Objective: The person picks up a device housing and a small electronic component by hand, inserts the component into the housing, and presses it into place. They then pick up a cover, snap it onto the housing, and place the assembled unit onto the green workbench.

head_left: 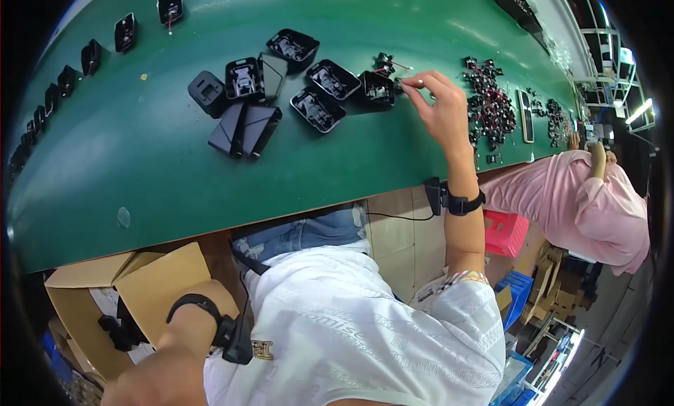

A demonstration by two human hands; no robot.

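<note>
My right hand [441,110] reaches over the green table, thumb and forefinger pinched at the right edge of a small open black housing [378,90]. Whatever sits between the fingertips is too small to make out. Just beyond that housing lies a small black part with a red wire [384,63]. To its left are two open black shells, one farther [334,80] and one nearer [318,110]. My left hand [219,297] is low by the cardboard box, below the table edge. Its fingers are hidden.
Black covers [244,129] and more shells lie left of centre. A row of black housings [125,32] runs along the far left. Wired parts are heaped [489,101] at right, beside a phone [525,116]. A person in pink [569,195] works farther right; an open cardboard box [165,276] stands below.
</note>
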